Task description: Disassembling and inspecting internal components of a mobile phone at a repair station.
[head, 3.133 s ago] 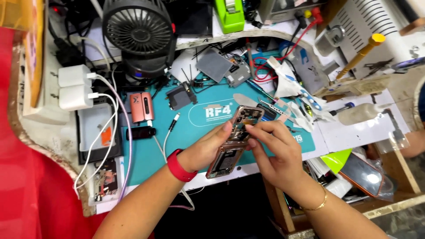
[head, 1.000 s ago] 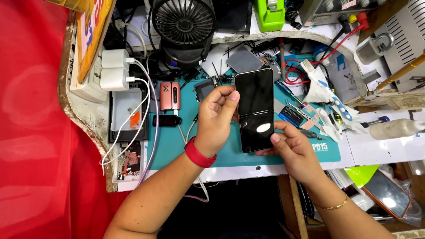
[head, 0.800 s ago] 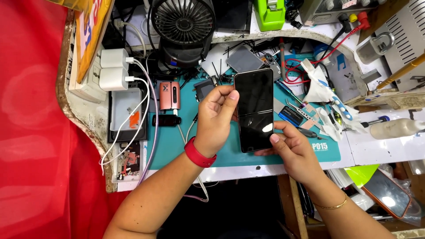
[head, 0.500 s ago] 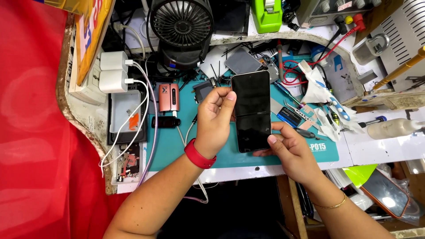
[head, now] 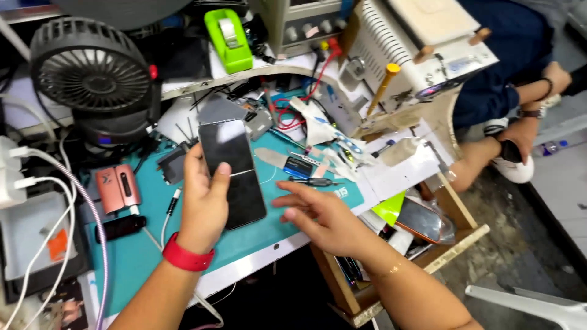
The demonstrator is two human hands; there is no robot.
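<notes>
Roughly left to right: white chargers [head: 9, 177] with cables sit at the far left edge, a black fan [head: 92, 67] stands behind them, and a pink case [head: 118, 188] lies on the teal mat [head: 140, 256] with a black stick-shaped gadget [head: 120, 227] just below it. Left hand [head: 205, 205] grips the phone [head: 232, 174] from the side, thumb laid across the dark glass, fingers wrapped behind; the phone is tilted, screen up, held above the mat near its middle. Right hand [head: 315, 214] holds nothing, fingers spread loosely, hovering over the mat just right of the phone and near a small blue part [head: 299, 167] and a black pen-like tool [head: 312, 181]. Step reads as inspecting the closed-up handset, one hand free; any next move would call for a steady grip on the glass and a careful pick among the tightly crowded small tools. Packaging and labels: a lime-green tape dispenser [head: 227, 38] on the back shelf, white crumpled wrappers [head: 318, 122] with blue marks right of centre, white lettering on the mat's right end partly hidden, a lime-green sheet [head: 391, 208] and an orange-edged phone [head: 420, 220] in the wooden drawer [head: 458, 241]. Far right, another person's arms [head: 520, 131] rest by the bench.
</notes>
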